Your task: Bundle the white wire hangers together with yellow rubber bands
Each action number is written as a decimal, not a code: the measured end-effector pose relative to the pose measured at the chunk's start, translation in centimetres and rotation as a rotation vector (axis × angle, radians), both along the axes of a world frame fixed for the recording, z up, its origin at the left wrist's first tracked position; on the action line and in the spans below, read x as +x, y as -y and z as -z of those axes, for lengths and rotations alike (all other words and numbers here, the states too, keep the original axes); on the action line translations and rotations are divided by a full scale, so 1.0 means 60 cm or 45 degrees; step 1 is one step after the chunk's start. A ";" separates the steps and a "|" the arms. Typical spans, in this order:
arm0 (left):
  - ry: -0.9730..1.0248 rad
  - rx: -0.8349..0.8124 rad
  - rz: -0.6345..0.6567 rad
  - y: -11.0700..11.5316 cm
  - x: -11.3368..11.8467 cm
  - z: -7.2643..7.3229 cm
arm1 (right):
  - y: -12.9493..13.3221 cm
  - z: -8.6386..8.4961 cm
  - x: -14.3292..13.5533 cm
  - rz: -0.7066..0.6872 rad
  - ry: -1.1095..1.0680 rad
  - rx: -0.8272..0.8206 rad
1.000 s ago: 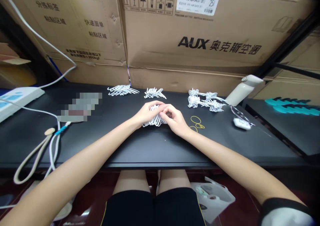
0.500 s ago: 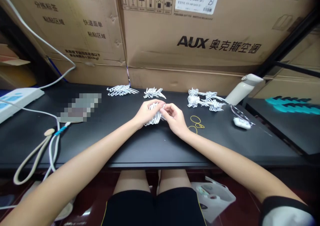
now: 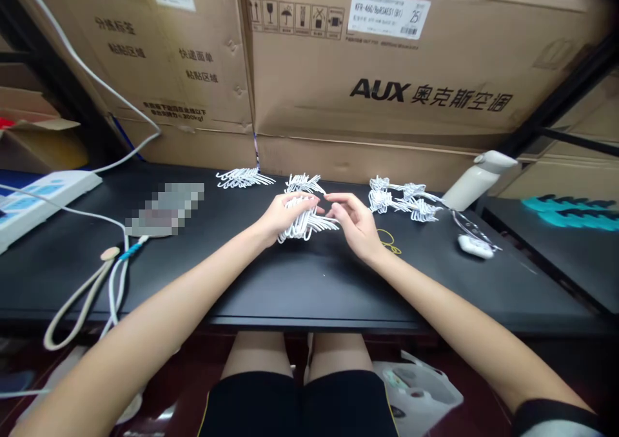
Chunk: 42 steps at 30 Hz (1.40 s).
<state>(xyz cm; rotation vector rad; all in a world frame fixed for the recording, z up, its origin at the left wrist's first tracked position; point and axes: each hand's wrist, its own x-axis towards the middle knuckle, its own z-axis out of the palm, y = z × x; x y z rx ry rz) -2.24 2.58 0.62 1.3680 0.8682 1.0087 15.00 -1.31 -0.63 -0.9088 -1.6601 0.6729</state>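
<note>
In the head view, a bundle of white hooks (image 3: 300, 226) is gripped in my left hand (image 3: 282, 216), thumb over the top and fingers behind. Their straight ends fan out to the right. My right hand (image 3: 358, 226) is just right of those ends, index finger stretched and thumb apart; its other fingers are curled and partly hidden. Whether it touches a hook tip, I cannot tell. Behind my hands lie two loose groups of similar hooks, a left pile (image 3: 243, 178) and a middle pile (image 3: 304, 184). Yellow rubber bands (image 3: 388, 241) lie beside my right wrist.
Tied hook bundles (image 3: 403, 198) lie at the back right, near a white bottle (image 3: 478, 180) and a white earphone case (image 3: 475, 247). A pixelated phone-like object (image 3: 167, 210), a strap (image 3: 72, 308) and a power strip (image 3: 53, 195) are left. Large cartons (image 3: 387, 115) stand behind the black table (image 3: 309, 289).
My right hand has drawn away to the right from the bundle, its thumb and index finger parting. More hook ends now show. The view has shifted slightly.
</note>
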 end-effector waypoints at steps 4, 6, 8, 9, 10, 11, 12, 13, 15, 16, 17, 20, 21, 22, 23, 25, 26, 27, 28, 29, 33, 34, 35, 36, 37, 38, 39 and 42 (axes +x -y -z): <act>0.088 -0.146 -0.070 -0.001 0.000 -0.005 | 0.008 0.000 0.000 -0.046 0.193 0.183; 0.089 -0.137 -0.067 0.001 0.003 -0.004 | 0.011 0.006 -0.006 -0.031 0.235 0.251; 0.083 -0.114 -0.055 0.005 0.006 -0.001 | 0.011 0.011 -0.012 0.025 0.249 0.336; 0.083 -0.105 -0.052 0.006 0.007 0.000 | 0.010 0.012 -0.013 0.040 0.253 0.370; 0.082 -0.101 -0.048 0.008 0.009 0.001 | 0.009 0.013 -0.014 0.044 0.254 0.391; 0.080 -0.103 -0.045 0.008 0.009 0.002 | 0.008 0.013 -0.013 0.034 0.255 0.392; 0.080 -0.112 -0.042 0.008 0.009 0.003 | 0.007 0.012 -0.012 0.013 0.258 0.372; 0.081 -0.125 -0.037 0.006 0.009 0.004 | 0.006 0.011 -0.011 -0.016 0.258 0.334; 0.089 -0.152 -0.032 0.001 0.007 0.006 | 0.006 0.008 -0.008 -0.091 0.215 0.229; 0.097 -0.161 -0.028 -0.001 0.005 0.007 | 0.006 0.007 -0.007 -0.135 0.156 0.163; 0.107 -0.167 -0.019 -0.004 0.004 0.007 | 0.005 0.006 -0.007 -0.173 0.068 0.088; 0.111 -0.165 0.026 -0.005 0.002 0.009 | -0.001 0.002 -0.008 -0.171 -0.274 -0.190; 0.086 -0.129 0.044 -0.003 0.003 0.009 | -0.004 0.001 -0.008 -0.134 -0.361 -0.293; 0.036 -0.063 0.055 -0.001 0.003 0.009 | -0.006 -0.001 -0.007 -0.097 -0.414 -0.389; -0.037 0.032 0.053 0.002 0.004 0.008 | -0.009 -0.003 -0.007 -0.066 -0.428 -0.470; -0.203 0.252 0.024 0.008 0.006 0.006 | -0.011 -0.006 -0.006 -0.043 -0.390 -0.581; -0.274 0.347 0.001 0.010 0.007 0.006 | -0.010 -0.007 -0.006 -0.040 -0.370 -0.614; -0.331 0.421 -0.017 0.011 0.007 0.005 | -0.009 -0.009 -0.006 -0.031 -0.365 -0.640; -0.371 0.475 -0.030 0.012 0.007 0.004 | -0.008 -0.010 -0.006 -0.018 -0.377 -0.664; -0.397 0.516 -0.041 0.012 0.007 0.003 | -0.007 -0.011 -0.007 -0.006 -0.401 -0.694; -0.457 0.618 -0.076 0.011 0.005 0.001 | -0.006 -0.011 -0.004 -0.075 -0.470 -0.797; -0.461 0.632 -0.082 0.011 0.005 0.000 | -0.006 -0.010 -0.003 -0.120 -0.467 -0.790; -0.464 0.641 -0.086 0.012 0.005 -0.001 | -0.007 -0.009 -0.002 -0.157 -0.460 -0.764; -0.466 0.645 -0.085 0.013 0.004 -0.002 | -0.007 -0.008 -0.002 -0.184 -0.450 -0.725; -0.468 0.646 -0.085 0.014 0.004 -0.003 | -0.007 -0.006 -0.002 -0.194 -0.442 -0.680; -0.468 0.644 -0.084 0.015 0.004 -0.004 | -0.007 -0.004 -0.003 -0.192 -0.437 -0.640; -0.466 0.641 -0.076 0.016 0.004 -0.005 | -0.007 -0.002 -0.005 -0.186 -0.434 -0.608; -0.457 0.630 -0.044 0.016 0.003 -0.007 | -0.008 0.003 -0.009 -0.177 -0.459 -0.590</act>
